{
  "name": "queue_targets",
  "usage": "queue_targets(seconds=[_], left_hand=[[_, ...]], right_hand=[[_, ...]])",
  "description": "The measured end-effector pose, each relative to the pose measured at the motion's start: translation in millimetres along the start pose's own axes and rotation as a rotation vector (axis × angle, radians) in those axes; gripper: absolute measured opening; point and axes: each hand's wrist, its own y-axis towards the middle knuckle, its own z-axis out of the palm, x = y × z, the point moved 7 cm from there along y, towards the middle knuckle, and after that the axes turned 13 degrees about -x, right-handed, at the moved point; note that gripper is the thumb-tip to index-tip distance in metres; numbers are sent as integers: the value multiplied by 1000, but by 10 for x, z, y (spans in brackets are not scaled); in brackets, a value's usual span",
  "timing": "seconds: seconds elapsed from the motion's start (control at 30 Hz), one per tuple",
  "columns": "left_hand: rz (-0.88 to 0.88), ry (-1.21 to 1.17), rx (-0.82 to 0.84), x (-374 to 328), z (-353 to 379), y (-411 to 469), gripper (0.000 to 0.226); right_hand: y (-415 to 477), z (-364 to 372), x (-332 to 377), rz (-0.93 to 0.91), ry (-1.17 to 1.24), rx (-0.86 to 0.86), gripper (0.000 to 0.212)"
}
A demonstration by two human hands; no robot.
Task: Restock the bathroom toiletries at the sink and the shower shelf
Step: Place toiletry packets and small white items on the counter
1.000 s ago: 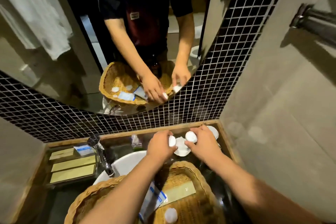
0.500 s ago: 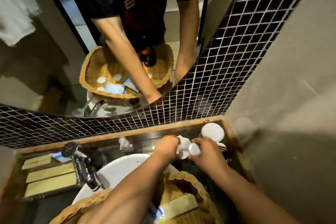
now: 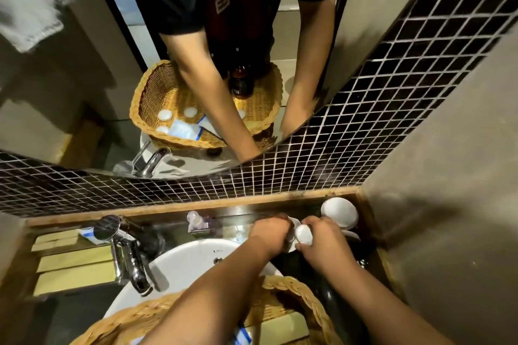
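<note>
A wicker basket (image 3: 297, 293) is sitting nearest, overlapping the white basin (image 3: 190, 263), with a tap (image 3: 127, 258) to its left. Beyond, at the wood-edged counter's (image 3: 173, 206) right end, the right hand (image 3: 326, 244) is pinching a small round white toiletry (image 3: 303, 234). The left hand (image 3: 267, 234) is curling its fingers round a mostly hidden white piece (image 3: 293, 223). Black mosaic tiles (image 3: 364, 134) and a mirror (image 3: 84, 92) are rising behind. The basin's tiny print is blurring beyond reading.
</note>
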Motion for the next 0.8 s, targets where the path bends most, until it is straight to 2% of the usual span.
queue_targets(seconds=[0.23,0.4,0.6,0.8], left_hand=[[71,-31,-131,249,-58,-259,20],[34,-30,-67,369,24,-426,35],[27,2,-17,456,-58,-501,32],[69,21,3,440,-107,-553,37]], right_hand=[[137,275,54,15,-17,51,46],[257,555,125,-10,-83,126,39],[369,776,128,-71,-186,139,42],[438,918,97,-97,-182,152,47]])
